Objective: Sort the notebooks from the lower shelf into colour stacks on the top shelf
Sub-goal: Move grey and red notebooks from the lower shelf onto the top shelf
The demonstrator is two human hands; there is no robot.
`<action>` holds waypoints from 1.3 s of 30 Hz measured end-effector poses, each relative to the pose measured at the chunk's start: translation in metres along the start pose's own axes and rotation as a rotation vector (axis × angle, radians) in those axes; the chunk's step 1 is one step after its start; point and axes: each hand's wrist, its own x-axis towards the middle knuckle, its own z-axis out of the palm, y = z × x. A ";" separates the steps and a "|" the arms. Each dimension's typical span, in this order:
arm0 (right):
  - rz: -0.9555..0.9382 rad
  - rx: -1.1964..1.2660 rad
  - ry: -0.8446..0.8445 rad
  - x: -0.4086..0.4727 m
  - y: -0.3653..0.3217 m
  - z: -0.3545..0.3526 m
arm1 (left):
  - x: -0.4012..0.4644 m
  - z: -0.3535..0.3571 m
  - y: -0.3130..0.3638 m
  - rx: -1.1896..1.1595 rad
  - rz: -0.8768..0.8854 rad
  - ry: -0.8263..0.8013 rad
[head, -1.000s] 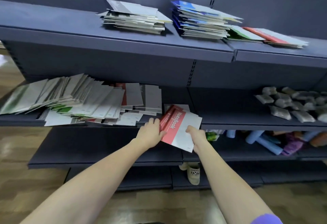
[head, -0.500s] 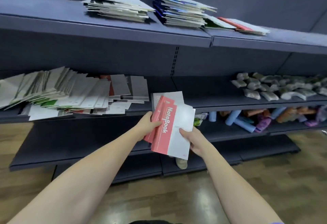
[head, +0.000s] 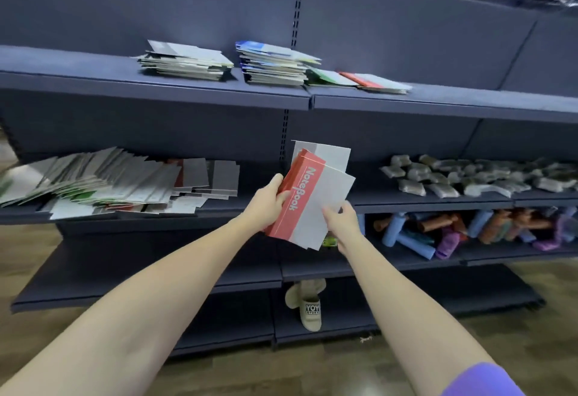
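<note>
Notebooks (head: 312, 198) gripped by both hands; perhaps 4 stacks (head: 275, 62) on top shelf (head: 93, 78).

You can read two texts. At the centre of the frame, the red-and-white notebook (head: 308, 200) you hold carries the word "NoteBook" in white letters, running lengthwise down its red band, so it reads tilted, top to bottom. In the lower centre, on the slipper (head: 309, 308) standing under the shelves, a white patch on the strap reads "YOYO" in dark capitals, with a second, smaller line beneath that looks like "STORY", though its last letters are partly cut off by the strap's curve. The covers in the stacks at upper centre and the heap at left are too blurred to read.
</note>
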 end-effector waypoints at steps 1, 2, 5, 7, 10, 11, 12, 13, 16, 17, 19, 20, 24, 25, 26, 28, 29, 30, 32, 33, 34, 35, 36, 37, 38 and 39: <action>-0.055 -0.023 0.016 0.002 -0.010 -0.005 | 0.001 -0.004 0.012 0.007 0.017 0.030; -0.103 -0.048 0.024 0.002 -0.022 -0.010 | 0.003 -0.008 0.023 0.019 0.032 0.062; -0.199 -0.069 0.025 0.004 -0.056 -0.021 | 0.007 -0.025 0.056 0.041 0.095 0.146; -0.242 -0.051 0.026 0.002 -0.077 -0.024 | 0.008 -0.038 0.076 0.067 0.139 0.194; -0.290 -0.005 0.046 -0.001 -0.109 -0.020 | 0.016 -0.057 0.101 0.119 0.197 0.274; -0.299 0.008 0.058 -0.002 -0.120 -0.019 | 0.018 -0.063 0.109 0.124 0.205 0.292; -0.308 0.012 0.072 -0.004 -0.130 -0.018 | 0.022 -0.068 0.114 0.120 0.204 0.308; -0.315 0.012 0.090 -0.005 -0.139 -0.017 | 0.025 -0.073 0.120 0.116 0.204 0.324; -0.328 0.023 0.131 -0.003 -0.157 -0.013 | 0.035 -0.087 0.134 0.102 0.216 0.354; -0.323 0.041 0.134 -0.002 -0.161 -0.012 | 0.039 -0.090 0.137 0.087 0.226 0.364; -0.306 0.074 0.135 0.001 -0.166 -0.009 | 0.046 -0.096 0.140 0.073 0.237 0.378; -0.296 0.069 0.136 0.001 -0.168 -0.008 | 0.049 -0.099 0.141 0.083 0.237 0.379; -0.226 0.020 0.090 0.014 -0.182 0.001 | 0.069 -0.114 0.142 0.084 0.265 0.296; -0.205 0.018 0.083 0.019 -0.187 0.003 | 0.076 -0.117 0.143 0.089 0.279 0.282; -0.188 0.014 0.089 0.023 -0.192 0.006 | 0.083 -0.119 0.144 0.093 0.287 0.283; -0.165 -0.007 0.101 0.032 -0.204 0.010 | 0.097 -0.123 0.146 0.100 0.297 0.295; -0.153 -0.015 0.103 0.035 -0.209 0.012 | 0.105 -0.125 0.147 0.117 0.300 0.300; -0.143 -0.018 0.112 0.039 -0.213 0.014 | 0.111 -0.128 0.150 0.145 0.290 0.299; -0.127 -0.005 0.138 0.044 -0.221 0.017 | 0.126 -0.135 0.157 0.192 0.290 0.309; -0.134 0.002 0.160 0.047 -0.224 0.018 | 0.134 -0.138 0.161 0.208 0.301 0.320; -0.153 0.004 0.191 0.051 -0.227 0.019 | 0.140 -0.141 0.166 0.217 0.307 0.328; -0.175 0.007 0.227 0.056 -0.230 0.019 | 0.147 -0.144 0.170 0.222 0.314 0.329; -0.196 0.011 0.266 0.060 -0.233 0.019 | 0.152 -0.145 0.175 0.225 0.319 0.328; -0.211 0.009 0.306 0.063 -0.234 0.017 | 0.157 -0.147 0.179 0.228 0.327 0.330; -0.220 -0.007 0.344 0.068 -0.234 0.014 | 0.161 -0.148 0.183 0.235 0.331 0.335; -0.218 -0.029 0.373 0.073 -0.234 0.010 | 0.165 -0.148 0.186 0.237 0.329 0.349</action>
